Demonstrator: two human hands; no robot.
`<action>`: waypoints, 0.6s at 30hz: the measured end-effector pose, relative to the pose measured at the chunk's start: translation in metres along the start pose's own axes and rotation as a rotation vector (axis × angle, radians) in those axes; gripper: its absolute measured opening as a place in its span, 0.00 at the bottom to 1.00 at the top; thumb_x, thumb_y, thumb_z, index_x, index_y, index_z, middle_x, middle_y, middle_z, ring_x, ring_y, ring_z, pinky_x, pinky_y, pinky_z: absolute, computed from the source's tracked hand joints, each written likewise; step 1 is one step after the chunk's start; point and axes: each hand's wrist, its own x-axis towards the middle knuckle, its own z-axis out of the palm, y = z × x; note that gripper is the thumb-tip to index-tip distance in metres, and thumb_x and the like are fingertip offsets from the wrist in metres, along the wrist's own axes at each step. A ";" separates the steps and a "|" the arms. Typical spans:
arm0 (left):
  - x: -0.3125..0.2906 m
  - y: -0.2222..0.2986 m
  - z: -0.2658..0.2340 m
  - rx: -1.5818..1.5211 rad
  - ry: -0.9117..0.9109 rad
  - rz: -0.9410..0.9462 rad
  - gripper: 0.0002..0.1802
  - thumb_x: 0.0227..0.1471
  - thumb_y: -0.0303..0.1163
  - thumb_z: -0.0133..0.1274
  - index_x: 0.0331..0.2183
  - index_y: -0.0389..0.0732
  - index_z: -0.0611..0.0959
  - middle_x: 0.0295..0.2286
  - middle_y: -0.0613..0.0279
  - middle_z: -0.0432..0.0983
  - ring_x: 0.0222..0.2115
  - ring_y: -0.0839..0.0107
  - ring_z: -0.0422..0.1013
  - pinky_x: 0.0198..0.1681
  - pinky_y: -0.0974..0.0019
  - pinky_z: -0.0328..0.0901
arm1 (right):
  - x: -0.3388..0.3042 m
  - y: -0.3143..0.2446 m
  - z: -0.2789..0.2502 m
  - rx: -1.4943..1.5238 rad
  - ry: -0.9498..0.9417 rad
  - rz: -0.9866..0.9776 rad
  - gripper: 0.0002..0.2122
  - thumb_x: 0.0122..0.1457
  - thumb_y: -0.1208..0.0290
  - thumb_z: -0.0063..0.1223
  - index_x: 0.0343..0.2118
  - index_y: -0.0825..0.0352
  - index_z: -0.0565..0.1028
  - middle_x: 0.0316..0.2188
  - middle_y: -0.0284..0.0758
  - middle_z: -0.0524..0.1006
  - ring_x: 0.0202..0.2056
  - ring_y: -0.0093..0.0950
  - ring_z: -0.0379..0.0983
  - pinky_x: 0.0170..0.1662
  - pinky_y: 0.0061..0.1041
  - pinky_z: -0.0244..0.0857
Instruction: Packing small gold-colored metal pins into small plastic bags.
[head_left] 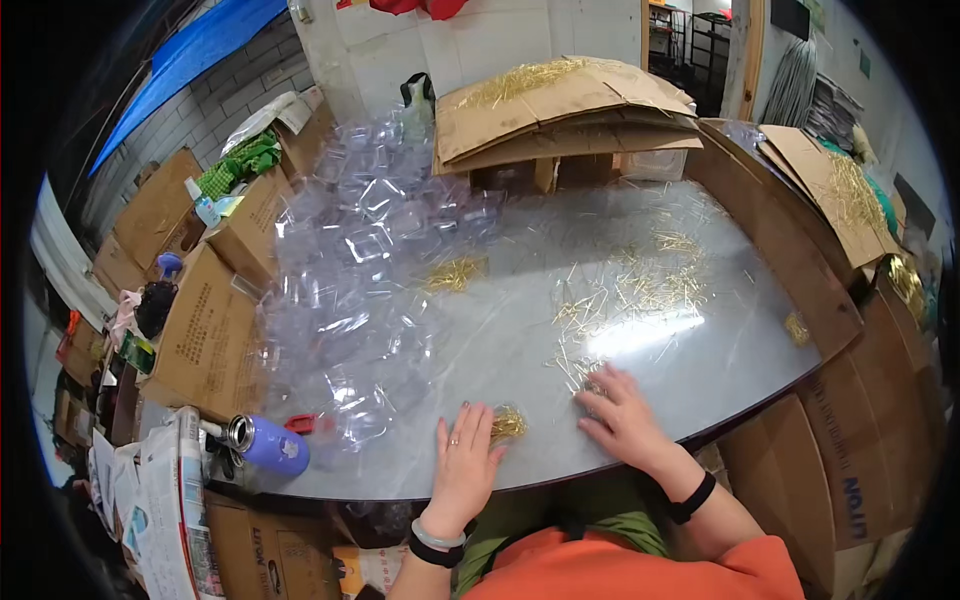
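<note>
L hand (466,462): fingers nearly together, beside small gold wire bundle (509,424) on glossy grey table (505,335); R hand (624,424): fingers apart, at loose thin gold wires (645,290) — too quick sweep could scatter them.

Landmark: the top (640,570), plain orange. Right sleeve (765,568), same orange, at the top's right side; right forearm (728,520) bare beyond its hem. Green cloth (632,525) shows just past the top's far edge; garment type cannot be told. Left hand (468,455), beyond the top and to its left: thin ring (454,441) on one finger; smooth, pale, rounded bangle (440,536) at wrist; black left band (436,552) beside the bangle, nearer the top. Right hand (625,418), beyond the top: wide black right band (692,498) at wrist.
</note>
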 end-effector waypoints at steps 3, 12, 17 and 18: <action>-0.005 0.009 -0.003 0.004 0.155 -0.048 0.36 0.56 0.34 0.60 0.62 0.38 0.68 0.61 0.48 0.62 0.64 0.41 0.53 0.67 0.36 0.48 | -0.007 -0.030 -0.001 -0.223 0.153 0.186 0.38 0.59 0.43 0.58 0.66 0.65 0.64 0.67 0.53 0.59 0.69 0.60 0.48 0.70 0.60 0.37; -0.021 0.049 0.016 -0.142 0.301 0.112 0.15 0.49 0.30 0.66 0.40 0.37 0.83 0.37 0.55 0.75 0.40 0.53 0.70 0.47 0.54 0.65 | 0.008 -0.053 0.025 -0.189 0.182 -0.064 0.26 0.62 0.66 0.54 0.61 0.70 0.66 0.63 0.52 0.66 0.65 0.53 0.59 0.69 0.50 0.51; -0.016 0.054 0.013 -0.105 0.234 0.077 0.23 0.49 0.32 0.67 0.46 0.32 0.80 0.45 0.49 0.74 0.47 0.48 0.69 0.52 0.52 0.64 | 0.015 -0.025 0.009 -0.009 0.021 -0.326 0.22 0.62 0.69 0.56 0.58 0.69 0.69 0.61 0.45 0.69 0.63 0.48 0.64 0.67 0.45 0.56; -0.015 0.054 0.012 -0.099 0.226 0.057 0.26 0.49 0.33 0.67 0.47 0.31 0.79 0.47 0.48 0.74 0.49 0.47 0.69 0.54 0.51 0.64 | 0.017 -0.026 0.005 0.032 -0.019 -0.360 0.22 0.62 0.69 0.57 0.58 0.69 0.70 0.61 0.45 0.70 0.63 0.48 0.64 0.67 0.45 0.56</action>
